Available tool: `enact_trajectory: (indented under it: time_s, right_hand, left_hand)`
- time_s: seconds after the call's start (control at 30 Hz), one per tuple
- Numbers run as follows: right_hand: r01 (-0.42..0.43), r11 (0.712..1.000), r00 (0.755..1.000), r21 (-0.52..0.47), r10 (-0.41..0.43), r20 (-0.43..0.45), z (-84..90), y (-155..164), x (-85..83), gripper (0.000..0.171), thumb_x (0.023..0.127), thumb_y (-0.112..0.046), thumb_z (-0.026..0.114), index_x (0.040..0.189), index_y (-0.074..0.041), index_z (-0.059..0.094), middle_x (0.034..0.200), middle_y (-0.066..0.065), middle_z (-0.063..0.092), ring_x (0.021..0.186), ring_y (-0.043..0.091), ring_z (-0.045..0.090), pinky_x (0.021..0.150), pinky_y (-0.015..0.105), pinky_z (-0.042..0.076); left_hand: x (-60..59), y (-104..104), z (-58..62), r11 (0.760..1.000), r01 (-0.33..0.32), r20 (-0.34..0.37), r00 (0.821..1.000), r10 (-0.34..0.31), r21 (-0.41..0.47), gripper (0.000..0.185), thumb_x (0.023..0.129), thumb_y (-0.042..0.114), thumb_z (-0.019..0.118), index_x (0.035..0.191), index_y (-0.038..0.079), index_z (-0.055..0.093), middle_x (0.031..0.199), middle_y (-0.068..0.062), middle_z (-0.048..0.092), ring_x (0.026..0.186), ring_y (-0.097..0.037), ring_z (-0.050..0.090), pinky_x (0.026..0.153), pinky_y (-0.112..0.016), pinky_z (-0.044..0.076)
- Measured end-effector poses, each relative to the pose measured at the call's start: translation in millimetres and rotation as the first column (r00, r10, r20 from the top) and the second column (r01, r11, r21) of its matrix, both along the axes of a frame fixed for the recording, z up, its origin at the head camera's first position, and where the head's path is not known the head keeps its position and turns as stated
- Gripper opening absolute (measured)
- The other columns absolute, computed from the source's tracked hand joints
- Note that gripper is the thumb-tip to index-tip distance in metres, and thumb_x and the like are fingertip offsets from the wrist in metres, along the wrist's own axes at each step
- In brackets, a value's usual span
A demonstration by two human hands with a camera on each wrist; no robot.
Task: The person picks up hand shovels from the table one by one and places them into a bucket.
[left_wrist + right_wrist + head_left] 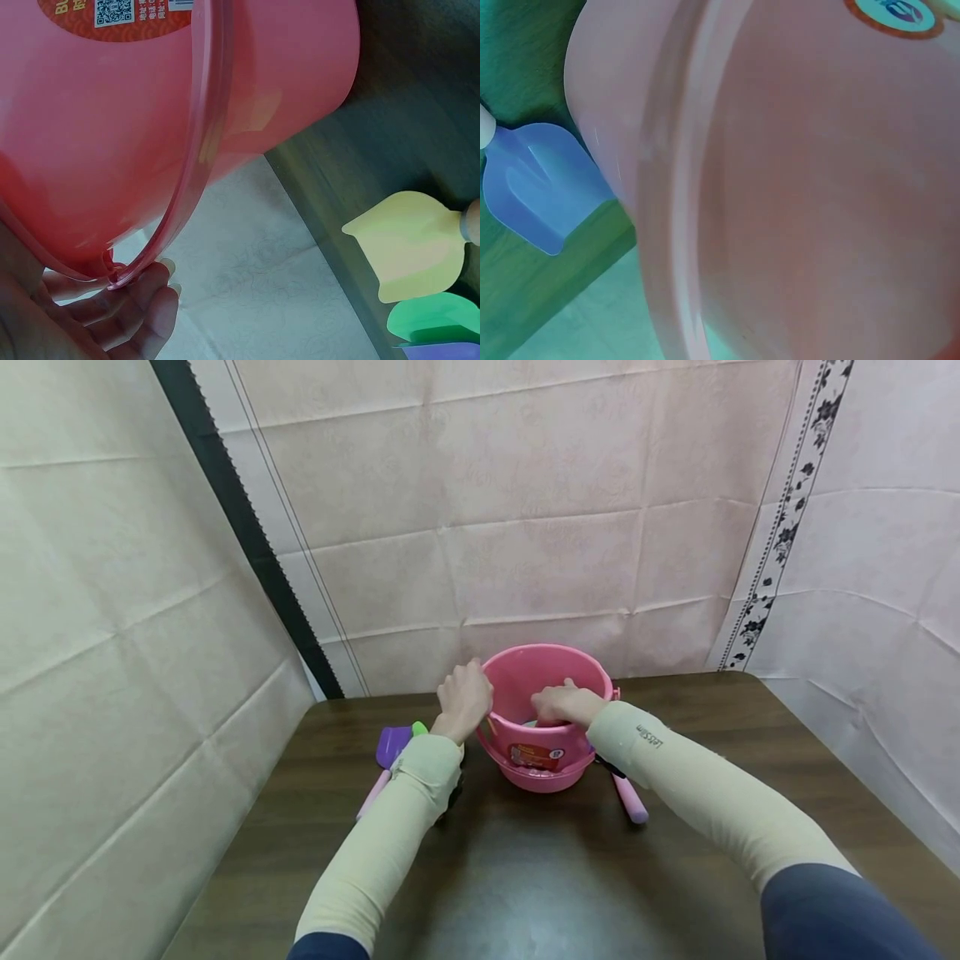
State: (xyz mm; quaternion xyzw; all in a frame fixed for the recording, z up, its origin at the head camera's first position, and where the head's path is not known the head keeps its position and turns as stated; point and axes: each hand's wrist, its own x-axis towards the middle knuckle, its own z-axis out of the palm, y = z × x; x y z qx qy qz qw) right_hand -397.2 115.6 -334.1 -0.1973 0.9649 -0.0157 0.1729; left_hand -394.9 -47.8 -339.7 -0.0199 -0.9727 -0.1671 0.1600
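A pink plastic bucket [525, 681] with a red label stands at the far middle of the dark wooden table [525, 877]. My left hand [465, 697] grips its left rim; in the left wrist view its fingers [142, 315] lie by the pivot of the bucket's handle [199, 161]. My right hand [566, 703] hooks over the near rim, with the fingertips hidden inside. The right wrist view is filled by the bucket's outer wall [817, 187].
Toy spades lie left of the bucket: a purple one [393, 745] with a pink handle, a green one [431, 319] and a yellow one [409, 244]. A pink-handled tool [630, 799] lies to the right, with a blue scoop [540, 184]. Cloth walls enclose the table.
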Motion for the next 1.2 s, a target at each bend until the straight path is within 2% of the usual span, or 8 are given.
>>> enact_trajectory:
  time_s: [0.37,0.57,0.67,0.77,0.83,0.93,1.07,1.2]
  right_hand:
    - [-0.015,0.999,1.000,-0.035,0.015,0.015,0.0,2.0,2.5,0.012,0.088,-0.022,0.059,0.094,-0.011,0.060,0.084,0.004,0.061,0.089,0.021,0.056,0.109,0.054,0.022]
    - [-0.026,0.998,1.000,-0.059,0.026,0.008,1.4,3.2,4.2,0.012,0.087,-0.021,0.059,0.092,-0.010,0.060,0.080,0.003,0.057,0.085,0.021,0.054,0.103,0.050,0.026]
    - [-0.038,0.997,0.998,-0.071,0.034,-0.052,2.8,3.9,3.3,0.018,0.087,-0.028,0.062,0.092,-0.011,0.060,0.080,0.003,0.058,0.083,0.020,0.055,0.095,0.046,0.032]
    - [-0.062,0.991,0.981,-0.123,0.037,-0.191,5.7,8.5,1.9,0.025,0.087,-0.036,0.066,0.081,-0.012,0.060,0.072,-0.001,0.057,0.072,0.016,0.054,0.080,0.038,0.038]
    - [-0.098,0.974,0.950,-0.202,0.031,-0.310,9.4,13.6,1.7,0.031,0.086,-0.036,0.068,0.070,-0.012,0.057,0.061,-0.003,0.051,0.058,0.013,0.048,0.065,0.031,0.038]
    - [-0.167,0.919,0.875,-0.358,-0.030,-0.484,16.0,24.0,4.4,0.036,0.087,-0.029,0.067,0.058,-0.013,0.053,0.051,-0.005,0.042,0.048,0.009,0.038,0.051,0.026,0.031]
    - [-0.215,0.839,0.715,-0.500,-0.213,-0.666,17.5,42.0,11.5,0.033,0.093,-0.023,0.059,0.062,-0.013,0.054,0.053,-0.001,0.047,0.050,0.014,0.043,0.051,0.029,0.034]
    - [-0.190,0.771,0.557,-0.608,-0.425,-0.713,7.1,64.6,18.6,0.033,0.099,-0.024,0.048,0.070,-0.008,0.053,0.060,0.009,0.054,0.057,0.028,0.054,0.056,0.043,0.042]
  left_hand:
    - [0.7,0.2,-0.7,1.000,-0.004,-0.010,1.000,0.004,0.002,0.017,0.097,0.020,0.049,0.100,0.008,0.060,0.087,-0.011,0.068,0.081,-0.030,0.069,0.068,-0.045,0.055]
    - [1.7,0.1,-0.4,1.000,-0.008,-0.003,1.000,0.008,0.006,0.016,0.097,0.019,0.049,0.100,0.008,0.060,0.086,-0.011,0.067,0.079,-0.029,0.069,0.067,-0.044,0.054]
    - [1.8,-0.3,0.1,1.000,-0.011,-0.005,1.000,0.011,0.003,0.016,0.097,0.019,0.049,0.101,0.008,0.061,0.087,-0.011,0.068,0.080,-0.030,0.069,0.068,-0.044,0.054]
    - [1.7,1.1,-0.2,1.000,-0.013,-0.003,1.000,0.013,-0.003,0.016,0.097,0.019,0.050,0.101,0.008,0.061,0.088,-0.011,0.068,0.082,-0.030,0.069,0.068,-0.044,0.055]
    - [1.3,2.2,-0.7,1.000,-0.012,0.002,1.000,0.012,-0.002,0.016,0.096,0.019,0.051,0.101,0.008,0.060,0.088,-0.011,0.068,0.082,-0.030,0.069,0.068,-0.044,0.055]
    - [1.3,2.7,-0.8,1.000,-0.010,0.013,1.000,0.010,0.006,0.015,0.096,0.019,0.051,0.101,0.008,0.060,0.089,-0.011,0.068,0.082,-0.030,0.069,0.070,-0.044,0.055]
    - [0.8,1.5,-0.3,1.000,-0.021,0.023,1.000,0.020,0.019,0.015,0.095,0.019,0.052,0.103,0.009,0.060,0.091,-0.011,0.068,0.086,-0.031,0.069,0.073,-0.045,0.054]
    - [-0.2,0.9,1.5,0.999,-0.024,0.021,0.999,0.024,0.026,0.015,0.095,0.019,0.053,0.103,0.008,0.061,0.091,-0.011,0.068,0.086,-0.031,0.069,0.073,-0.046,0.054]
